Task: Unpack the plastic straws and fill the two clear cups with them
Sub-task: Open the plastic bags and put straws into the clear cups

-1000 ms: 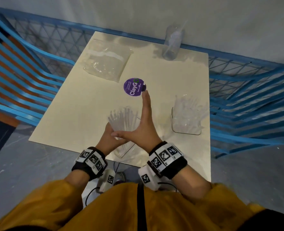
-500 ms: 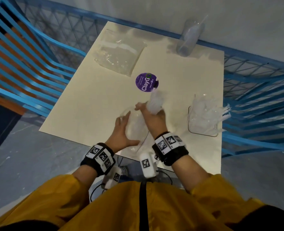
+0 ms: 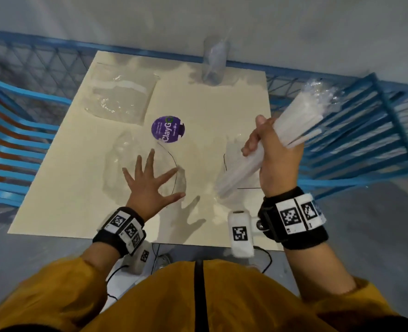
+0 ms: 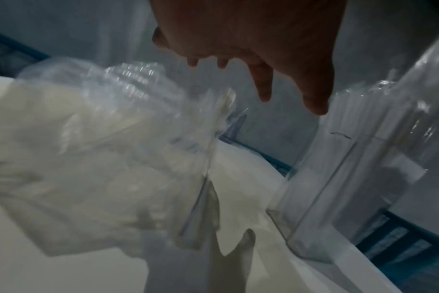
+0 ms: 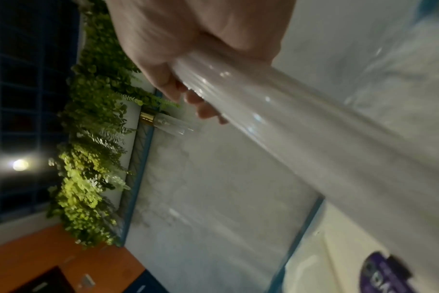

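Observation:
My right hand (image 3: 270,149) grips a bundle of clear plastic straws (image 3: 301,116) in a thin wrapper, tilted up and to the right. The bundle's lower end points down at a square clear cup (image 3: 230,149) on the table's right side. In the right wrist view the right hand's (image 5: 188,39) fingers curl round the straws (image 5: 288,119). My left hand (image 3: 150,178) hovers with its fingers spread, holding nothing, above a round clear cup (image 3: 124,154). The left wrist view shows the left hand (image 4: 263,49), the blurred, tilted round cup (image 4: 125,128) and the square cup (image 4: 326,198) with straws in it.
A clear plastic bag (image 3: 119,97) lies at the back left of the cream table (image 3: 66,200). A purple round sticker (image 3: 168,129) sits mid-table, and another clear cup (image 3: 213,61) stands at the far edge. Blue slatted railings (image 3: 366,140) flank both sides.
My left hand let go of the round cup and spread open above it. My right hand carried the straw bundle up and to the right, over the square cup.

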`<state>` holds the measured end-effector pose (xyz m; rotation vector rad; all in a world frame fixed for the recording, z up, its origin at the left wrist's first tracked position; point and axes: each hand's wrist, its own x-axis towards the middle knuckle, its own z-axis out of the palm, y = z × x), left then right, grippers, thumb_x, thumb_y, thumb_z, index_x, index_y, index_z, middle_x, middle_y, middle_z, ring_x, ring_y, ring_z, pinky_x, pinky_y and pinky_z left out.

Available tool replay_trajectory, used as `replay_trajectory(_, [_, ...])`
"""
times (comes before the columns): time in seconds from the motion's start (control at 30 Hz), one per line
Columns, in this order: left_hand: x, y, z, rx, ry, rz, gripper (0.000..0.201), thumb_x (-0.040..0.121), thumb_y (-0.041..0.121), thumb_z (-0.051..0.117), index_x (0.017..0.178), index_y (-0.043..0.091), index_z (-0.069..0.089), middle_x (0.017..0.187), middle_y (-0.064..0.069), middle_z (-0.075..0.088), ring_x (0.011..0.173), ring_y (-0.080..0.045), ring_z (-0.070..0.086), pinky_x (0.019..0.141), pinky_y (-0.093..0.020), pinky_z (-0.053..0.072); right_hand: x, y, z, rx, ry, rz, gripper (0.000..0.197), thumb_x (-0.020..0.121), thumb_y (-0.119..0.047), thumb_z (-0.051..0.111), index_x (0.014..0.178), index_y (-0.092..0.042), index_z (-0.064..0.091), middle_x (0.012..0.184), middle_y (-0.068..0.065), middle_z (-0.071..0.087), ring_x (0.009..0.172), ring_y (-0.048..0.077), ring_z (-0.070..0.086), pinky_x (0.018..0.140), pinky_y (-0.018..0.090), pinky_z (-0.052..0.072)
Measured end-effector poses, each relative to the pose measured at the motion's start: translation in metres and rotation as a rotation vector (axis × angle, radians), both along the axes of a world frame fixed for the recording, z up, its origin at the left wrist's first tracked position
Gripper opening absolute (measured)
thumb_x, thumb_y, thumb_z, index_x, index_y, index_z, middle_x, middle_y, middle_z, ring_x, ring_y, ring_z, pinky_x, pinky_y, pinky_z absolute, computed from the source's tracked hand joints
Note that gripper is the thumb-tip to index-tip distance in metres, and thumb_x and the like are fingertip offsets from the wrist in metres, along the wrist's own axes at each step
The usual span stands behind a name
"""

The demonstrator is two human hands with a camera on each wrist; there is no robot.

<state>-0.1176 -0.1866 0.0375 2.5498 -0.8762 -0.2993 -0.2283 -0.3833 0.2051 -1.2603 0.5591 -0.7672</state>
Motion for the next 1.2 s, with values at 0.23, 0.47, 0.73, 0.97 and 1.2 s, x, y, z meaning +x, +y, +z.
replay_trajectory(0.23, [-0.036,-0.063,0.002,-0.254,0.338,-0.208,0.107,0.065,0.049,0.08,0.15,0.026,0.019,0.162,0.001,-0.008,0.149,-0.015,-0.004,0.121,-0.046,0.007,-0.044,-0.055,-0.008,-0.124,0.144,-0.317,0.036,0.081,-0.015,0.065,0.05,-0.023,0.049,0.036,-0.007,0.048,0.038,0.01,0.045,0.057,0.032,0.045])
replay_trajectory(0.47, [-0.036,-0.141,-0.014,-0.374,0.636,-0.094,0.148,0.039,0.051,0.094,0.151,0.025,0.0,0.158,0.001,0.022,0.146,-0.02,0.023,0.116,-0.051,0.029,-0.029,-0.086,-0.014,-0.187,0.121,-0.278,0.024,0.082,-0.015,0.067,0.062,-0.011,0.054,0.043,-0.009,0.058,0.048,0.006,0.055,0.063,0.023,0.051])
replay_trajectory(0.73, [-0.048,-0.154,0.003,-0.406,0.733,-0.158,0.114,0.056,-0.003,0.088,0.146,0.015,0.021,0.13,0.004,0.046,0.124,-0.011,0.043,0.081,0.011,0.032,-0.012,-0.063,-0.049,-0.096,0.171,-0.095,0.023,0.082,-0.013,0.067,0.065,-0.007,0.052,0.053,0.001,0.054,0.052,0.004,0.055,0.059,0.011,0.046])
replay_trajectory(0.97, [-0.047,-0.162,-0.007,-0.459,0.742,-0.227,0.098,0.05,0.005,0.09,0.126,0.037,0.037,0.12,0.015,0.054,0.112,0.002,0.053,0.092,-0.013,0.043,-0.038,-0.049,-0.086,-0.558,0.541,-0.069,0.044,0.072,-0.027,0.076,0.075,-0.048,0.037,0.114,0.003,0.053,0.118,0.027,0.047,0.099,0.045,0.036])
replay_trajectory(1.2, [-0.047,-0.164,-0.011,-0.478,0.738,-0.225,0.099,0.052,0.0,0.089,0.125,0.038,0.034,0.118,0.017,0.051,0.109,0.006,0.053,0.084,-0.002,0.042,-0.053,-0.075,-0.086,-0.671,0.706,0.054,0.056,0.063,-0.035,0.081,0.109,-0.018,0.055,0.094,-0.013,0.047,0.089,-0.002,0.021,0.099,0.048,0.036])
